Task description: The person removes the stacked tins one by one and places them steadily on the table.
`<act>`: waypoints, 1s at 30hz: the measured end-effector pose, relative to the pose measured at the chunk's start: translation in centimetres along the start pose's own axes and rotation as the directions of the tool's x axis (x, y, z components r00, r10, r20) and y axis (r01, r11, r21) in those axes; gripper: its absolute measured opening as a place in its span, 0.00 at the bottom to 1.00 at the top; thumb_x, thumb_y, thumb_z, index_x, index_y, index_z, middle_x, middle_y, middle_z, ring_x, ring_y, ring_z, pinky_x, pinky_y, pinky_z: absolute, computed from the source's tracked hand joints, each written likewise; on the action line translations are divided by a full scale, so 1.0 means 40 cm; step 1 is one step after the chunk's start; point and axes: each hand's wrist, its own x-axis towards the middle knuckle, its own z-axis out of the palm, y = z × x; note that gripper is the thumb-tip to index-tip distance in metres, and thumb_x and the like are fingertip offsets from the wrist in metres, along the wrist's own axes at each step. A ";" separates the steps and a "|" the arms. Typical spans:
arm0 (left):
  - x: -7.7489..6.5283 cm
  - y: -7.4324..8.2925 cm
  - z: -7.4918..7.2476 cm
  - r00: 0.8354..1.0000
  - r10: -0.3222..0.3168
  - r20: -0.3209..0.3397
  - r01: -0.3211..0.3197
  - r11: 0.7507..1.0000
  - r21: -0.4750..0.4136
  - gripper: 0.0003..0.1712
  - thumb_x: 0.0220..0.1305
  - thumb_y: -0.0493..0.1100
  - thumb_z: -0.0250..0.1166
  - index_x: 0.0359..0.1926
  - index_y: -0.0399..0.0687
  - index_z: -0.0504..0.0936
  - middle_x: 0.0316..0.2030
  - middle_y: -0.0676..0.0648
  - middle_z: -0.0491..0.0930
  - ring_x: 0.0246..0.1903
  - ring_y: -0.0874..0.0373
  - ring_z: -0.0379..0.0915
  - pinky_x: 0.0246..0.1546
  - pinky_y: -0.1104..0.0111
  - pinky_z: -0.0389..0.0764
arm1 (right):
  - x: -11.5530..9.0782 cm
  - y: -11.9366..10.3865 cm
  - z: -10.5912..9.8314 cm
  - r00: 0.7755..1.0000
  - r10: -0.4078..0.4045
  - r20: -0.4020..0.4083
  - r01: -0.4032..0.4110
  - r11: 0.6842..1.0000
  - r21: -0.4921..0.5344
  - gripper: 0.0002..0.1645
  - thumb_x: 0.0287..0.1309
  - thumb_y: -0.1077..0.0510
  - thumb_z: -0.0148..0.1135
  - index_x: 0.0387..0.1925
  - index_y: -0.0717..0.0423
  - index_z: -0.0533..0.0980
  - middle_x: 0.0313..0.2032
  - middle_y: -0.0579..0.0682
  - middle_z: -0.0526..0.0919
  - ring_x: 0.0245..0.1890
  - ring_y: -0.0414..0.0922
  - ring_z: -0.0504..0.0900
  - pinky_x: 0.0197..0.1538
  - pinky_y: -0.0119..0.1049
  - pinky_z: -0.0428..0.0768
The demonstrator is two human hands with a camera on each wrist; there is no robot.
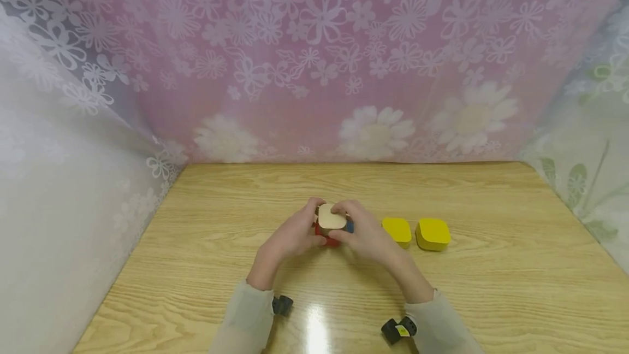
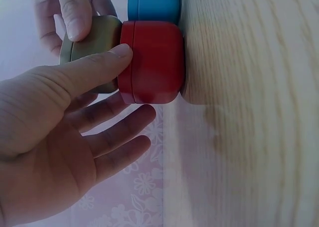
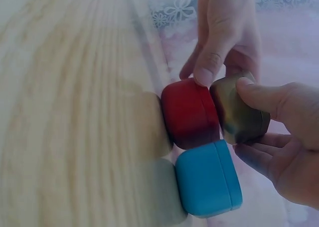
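A small gold rounded-square tin (image 1: 332,217) sits on top of a red tin (image 2: 157,62), close against its lid. My right hand (image 1: 369,238) grips the gold tin, thumb on the near side and fingers on the far side. With its thumb near the seam between the two, my left hand (image 1: 290,236) holds the red tin around its upper edge; its other fingers spread behind. Beside the red tin stands a blue tin (image 3: 207,179), mostly hidden behind my right hand in the head view. The red tin rests on the wooden table (image 1: 221,266).
Two yellow tins (image 1: 396,230) stand side by side to the right of my right hand. A pink flowered cloth (image 1: 314,70) hangs along the table's back edge, and pale cloth (image 1: 59,179) lines the left side. Small black cameras (image 1: 399,330) sit at both wrists.
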 end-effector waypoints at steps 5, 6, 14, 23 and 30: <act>0.000 0.002 0.003 1.000 -0.007 -0.003 0.007 1.000 -0.002 0.43 0.61 0.35 0.71 0.71 0.42 0.58 0.58 0.45 0.74 0.51 0.53 0.76 0.49 0.65 0.80 | -0.003 0.005 -0.020 1.000 -0.004 -0.015 0.004 1.000 0.011 0.27 0.58 0.60 0.71 0.57 0.57 0.72 0.58 0.54 0.74 0.59 0.53 0.75 0.60 0.49 0.77; 0.000 0.002 0.003 1.000 -0.007 -0.002 0.007 1.000 -0.007 0.43 0.61 0.35 0.71 0.71 0.41 0.58 0.59 0.45 0.73 0.52 0.53 0.76 0.50 0.65 0.80 | -0.004 0.006 -0.025 1.000 -0.009 -0.018 0.009 1.000 0.012 0.27 0.58 0.60 0.71 0.58 0.58 0.72 0.59 0.55 0.74 0.59 0.53 0.75 0.61 0.49 0.77; 0.001 0.004 0.007 1.000 -0.019 -0.013 0.019 1.000 0.003 0.38 0.60 0.34 0.72 0.67 0.38 0.63 0.59 0.43 0.74 0.53 0.50 0.75 0.54 0.60 0.78 | -0.021 0.013 -0.083 0.998 -0.029 -0.047 0.031 0.999 0.029 0.32 0.57 0.63 0.72 0.61 0.61 0.70 0.60 0.57 0.74 0.61 0.55 0.73 0.62 0.53 0.75; -0.001 0.011 0.009 1.000 -0.011 0.005 0.011 0.992 0.129 0.33 0.62 0.37 0.71 0.66 0.40 0.71 0.57 0.46 0.74 0.54 0.51 0.74 0.57 0.60 0.77 | -0.043 0.030 -0.159 0.993 0.010 -0.118 -0.008 1.000 0.024 0.34 0.57 0.64 0.71 0.63 0.61 0.68 0.61 0.59 0.73 0.62 0.58 0.71 0.62 0.54 0.75; -0.002 0.013 0.007 1.000 0.004 0.014 -0.006 0.990 0.137 0.31 0.63 0.37 0.70 0.65 0.39 0.73 0.57 0.44 0.73 0.54 0.50 0.73 0.58 0.58 0.76 | -0.059 0.053 -0.206 0.988 0.033 -0.148 -0.034 0.999 0.002 0.34 0.59 0.64 0.70 0.65 0.61 0.67 0.62 0.60 0.73 0.63 0.59 0.71 0.60 0.56 0.75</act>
